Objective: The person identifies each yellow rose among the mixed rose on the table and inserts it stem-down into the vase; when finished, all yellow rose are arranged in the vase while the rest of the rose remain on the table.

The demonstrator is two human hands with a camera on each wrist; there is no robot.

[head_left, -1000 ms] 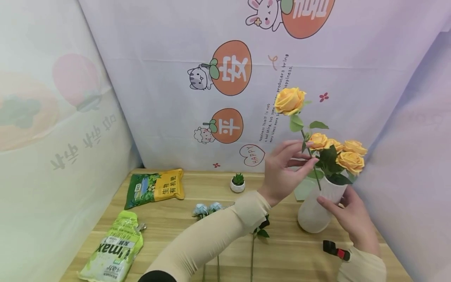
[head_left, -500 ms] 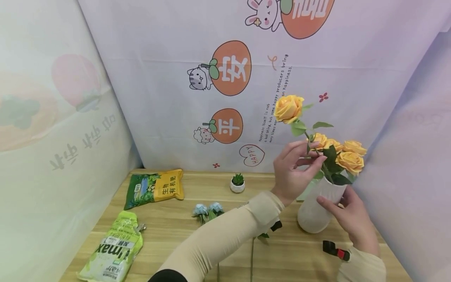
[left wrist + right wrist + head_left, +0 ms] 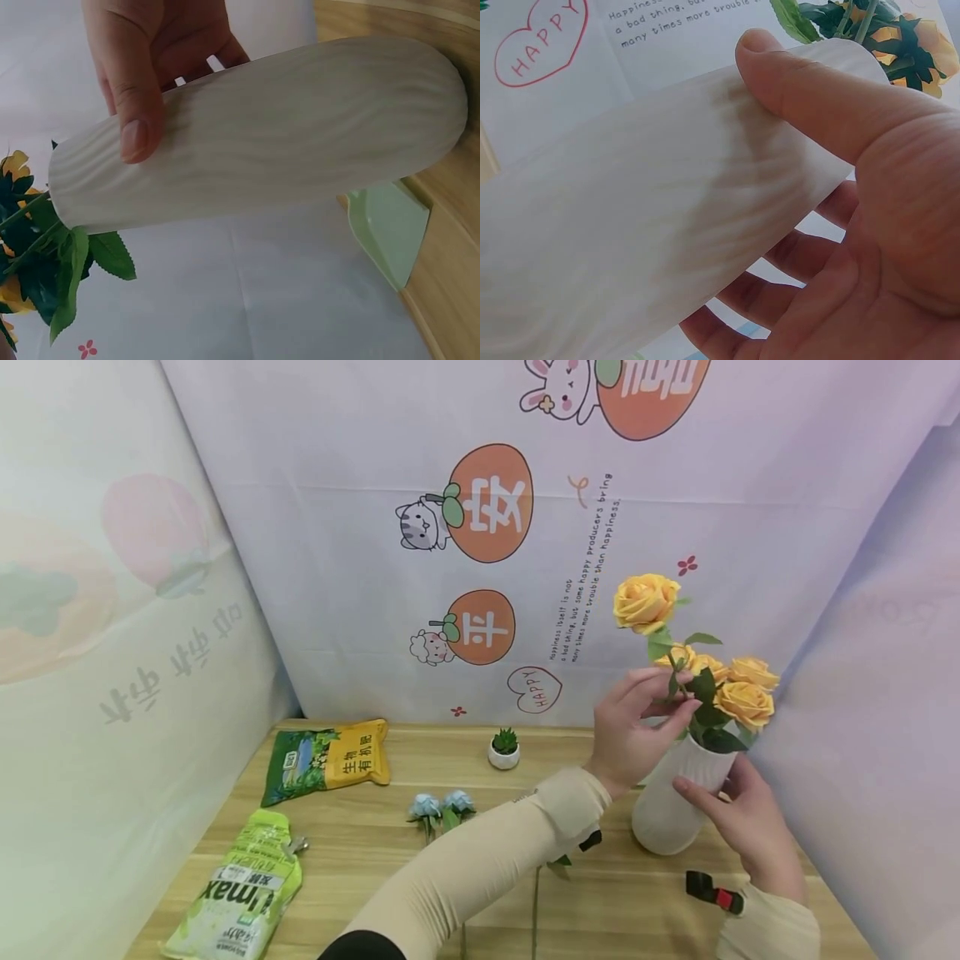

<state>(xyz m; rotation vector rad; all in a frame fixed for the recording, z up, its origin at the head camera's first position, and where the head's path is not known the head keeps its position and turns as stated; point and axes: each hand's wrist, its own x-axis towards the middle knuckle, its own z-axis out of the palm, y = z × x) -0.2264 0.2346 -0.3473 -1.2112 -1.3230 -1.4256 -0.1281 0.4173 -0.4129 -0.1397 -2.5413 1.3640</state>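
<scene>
My left hand [image 3: 637, 727] pinches the stem of a long yellow rose [image 3: 647, 603] between thumb and fingers. The bloom stands above the other flowers, and its lower stem runs into the mouth of a white ribbed vase [image 3: 671, 810]. My right hand [image 3: 742, 814] grips the vase from the right, the thumb [image 3: 795, 82] across its front and the fingers behind. The vase leans slightly, its base on the wooden table. Several more yellow roses [image 3: 745, 703] with dark green leaves sit in it. In the left wrist view, stems [image 3: 26, 210] enter the vase mouth.
Blue roses [image 3: 442, 803] and another stem [image 3: 536, 910] lie on the table [image 3: 435, 756], partly under my left sleeve. A small potted succulent [image 3: 504, 750], a yellow-green bag [image 3: 326, 762] and a light green bag [image 3: 236, 893] stand further left. A pale green object [image 3: 394, 229] is behind the vase.
My left hand has moved right and slightly down with the rose. The stem's lower end has passed from in front of the vase into its mouth. My right hand stays on the vase.
</scene>
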